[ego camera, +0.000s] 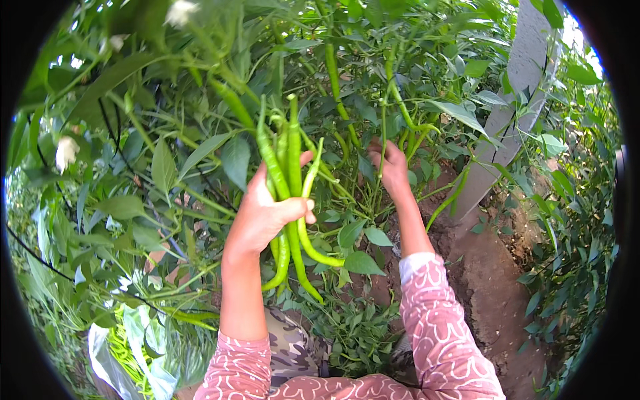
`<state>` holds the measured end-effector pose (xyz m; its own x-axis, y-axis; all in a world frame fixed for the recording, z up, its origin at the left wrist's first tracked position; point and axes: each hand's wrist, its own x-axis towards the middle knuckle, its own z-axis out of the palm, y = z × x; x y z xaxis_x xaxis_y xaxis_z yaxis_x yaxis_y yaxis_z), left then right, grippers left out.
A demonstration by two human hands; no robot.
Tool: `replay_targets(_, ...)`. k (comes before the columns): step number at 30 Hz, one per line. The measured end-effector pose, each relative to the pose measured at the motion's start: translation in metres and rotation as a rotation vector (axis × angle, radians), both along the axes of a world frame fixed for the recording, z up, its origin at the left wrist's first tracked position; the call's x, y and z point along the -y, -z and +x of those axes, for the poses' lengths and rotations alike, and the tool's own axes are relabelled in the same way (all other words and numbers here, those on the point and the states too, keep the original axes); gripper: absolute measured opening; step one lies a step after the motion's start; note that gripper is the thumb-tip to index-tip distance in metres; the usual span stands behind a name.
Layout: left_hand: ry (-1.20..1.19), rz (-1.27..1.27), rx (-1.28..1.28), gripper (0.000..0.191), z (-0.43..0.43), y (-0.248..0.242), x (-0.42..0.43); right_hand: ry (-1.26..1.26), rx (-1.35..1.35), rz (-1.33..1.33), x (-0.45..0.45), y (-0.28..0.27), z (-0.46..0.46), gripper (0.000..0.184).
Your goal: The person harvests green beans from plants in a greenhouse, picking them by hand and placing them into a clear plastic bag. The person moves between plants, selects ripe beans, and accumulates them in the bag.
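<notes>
My left hand (267, 207) is wrapped around a bunch of long green chili peppers (295, 170), the thumb pressed across them. The peppers stand roughly upright, their curved tips hanging below the fist. Deeper in the pepper plant, my right hand (391, 165) reaches among the stems, its fingertips partly hidden by leaves. Whether it grips anything cannot be made out. Just right of it hang a few green peppers (415, 142). Above and to the left of that hand, another long pepper (334, 75) hangs from the plant.
A grey concrete post (515, 120) leans at the right, beside a strip of bare soil (500, 300). At lower left, an open plastic bag (160, 345) holds many green peppers. A thin black line (40, 257) runs through the leaves at left. Another pepper (447, 200) hangs near the post's foot.
</notes>
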<state>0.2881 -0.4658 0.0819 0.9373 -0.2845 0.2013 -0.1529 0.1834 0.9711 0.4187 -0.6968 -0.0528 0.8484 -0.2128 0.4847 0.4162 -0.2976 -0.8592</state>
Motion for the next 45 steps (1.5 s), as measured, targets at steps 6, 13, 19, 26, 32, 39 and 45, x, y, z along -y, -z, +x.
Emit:
replay_targets(6, -0.035, 0.072, -0.027, 0.096, -0.002, -0.004, 0.002, -0.365, 0.044, -0.194, 0.001, -0.015, 0.007, 0.041)
replay_targets(13, -0.010, 0.132, -0.003, 0.099, -0.008, -0.005, 0.007, -0.679, -0.276, 0.398, -0.006, -0.016, 0.008, 0.033)
replay_targets(19, -0.022, 0.137, 0.004, 0.101, -0.006, -0.006, 0.009, -0.096, -0.043, -0.324, -0.016, -0.001, 0.050, 0.044)
replay_targets(26, -0.025, 0.122, 0.021, 0.100, -0.005, -0.005, 0.011, -0.008, -0.115, 0.344, -0.009, 0.015, 0.050, 0.027)
replay_targets(32, -0.033, 0.128, 0.002, 0.094, -0.007, -0.006, 0.010, 0.207, 0.099, 0.025, -0.018, 0.043, 0.045, 0.030)
replay_targets(39, -0.038, 0.074, -0.040, 0.101, -0.005, -0.005, 0.007, -0.098, -0.230, -0.044, 0.000, 0.083, 0.015, 0.025)
replay_targets(45, -0.043, 0.094, -0.038, 0.102, -0.006, -0.005, 0.008, -0.300, -0.153, 0.362, 0.016, 0.029, 0.023, 0.025)
